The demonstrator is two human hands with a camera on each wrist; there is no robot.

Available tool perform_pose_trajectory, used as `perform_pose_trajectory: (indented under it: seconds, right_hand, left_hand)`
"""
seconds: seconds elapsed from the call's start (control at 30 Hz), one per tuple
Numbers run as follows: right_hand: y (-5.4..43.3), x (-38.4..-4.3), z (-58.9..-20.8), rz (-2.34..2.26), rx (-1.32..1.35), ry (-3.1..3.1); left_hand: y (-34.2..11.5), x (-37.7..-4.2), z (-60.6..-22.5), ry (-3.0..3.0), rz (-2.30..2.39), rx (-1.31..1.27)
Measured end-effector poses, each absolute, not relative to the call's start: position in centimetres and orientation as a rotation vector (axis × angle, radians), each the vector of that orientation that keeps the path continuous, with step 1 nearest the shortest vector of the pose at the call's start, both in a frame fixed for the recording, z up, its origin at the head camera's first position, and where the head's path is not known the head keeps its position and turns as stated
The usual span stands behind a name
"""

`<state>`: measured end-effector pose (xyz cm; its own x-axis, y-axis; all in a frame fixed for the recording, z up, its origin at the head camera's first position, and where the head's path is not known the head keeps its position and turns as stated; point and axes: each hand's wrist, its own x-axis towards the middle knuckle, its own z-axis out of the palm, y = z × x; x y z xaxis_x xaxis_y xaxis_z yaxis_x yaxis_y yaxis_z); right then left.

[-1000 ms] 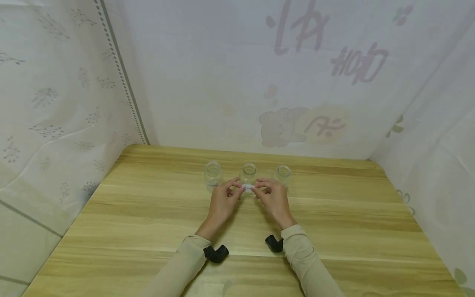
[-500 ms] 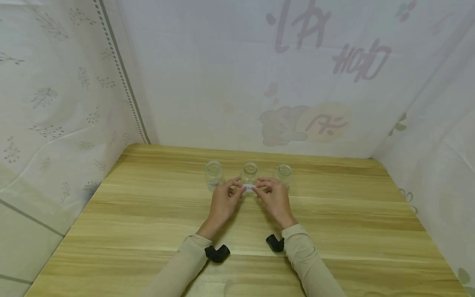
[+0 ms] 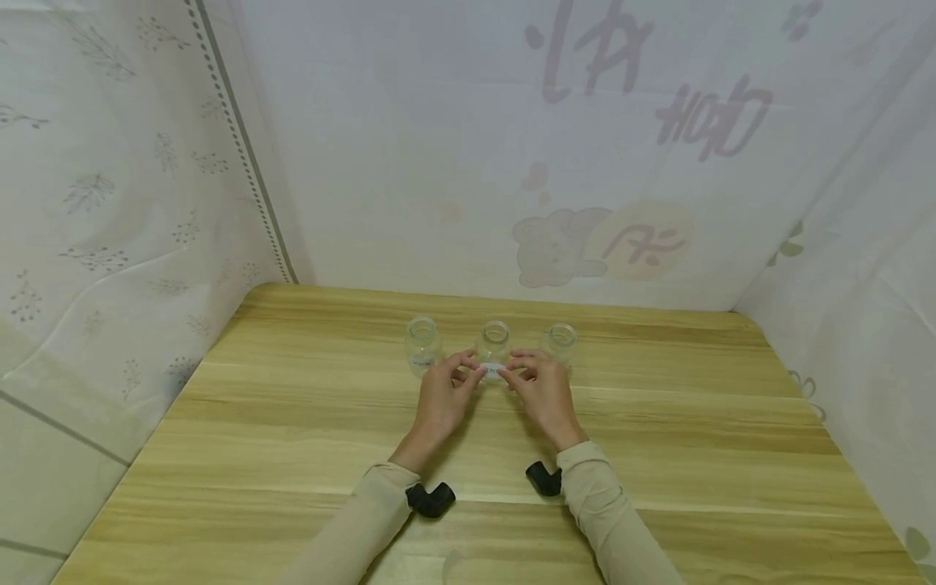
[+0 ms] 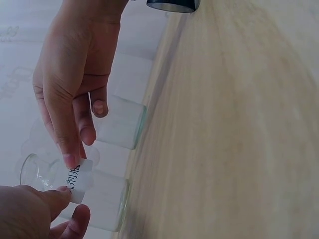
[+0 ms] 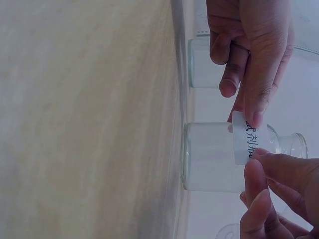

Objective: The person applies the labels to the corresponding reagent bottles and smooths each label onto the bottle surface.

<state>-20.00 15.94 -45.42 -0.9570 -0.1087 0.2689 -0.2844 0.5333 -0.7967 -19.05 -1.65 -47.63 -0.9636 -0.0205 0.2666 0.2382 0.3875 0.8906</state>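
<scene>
A clear glass jar (image 3: 496, 335) stands in the middle of a row of three. In front of its side is a white label (image 5: 243, 139) with handwritten black characters. My left hand (image 3: 446, 394) holds one end of this label, its thumb on the printed face. The other end is held by my right hand (image 3: 543, 396), thumb and fingertips close together. In the right wrist view the label lies against or just before the glass; full contact cannot be told. A left jar (image 3: 422, 345) bears a similar label. The right jar (image 3: 561, 341) is partly hidden by my right hand.
The jars stand toward the back of a wooden table (image 3: 292, 455). Pale printed cloth (image 3: 402, 162) hangs behind it and at both sides. Black wrist devices (image 3: 431, 500) sit at both sleeve cuffs, near the tabletop.
Both hands stay at the middle jar with the label between them, with hardly any motion. The head view has shifted slightly.
</scene>
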Motion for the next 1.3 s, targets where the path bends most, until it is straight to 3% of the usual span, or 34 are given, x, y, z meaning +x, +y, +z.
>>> perform_pose_trajectory:
  seconds: [1.3]
  right_hand:
    - [16.08, -19.79, -45.15, 1.34, 0.344, -2.637]
  left_hand:
    - [-1.36, -18.93, -47.65, -2.412, -1.562, -0.18]
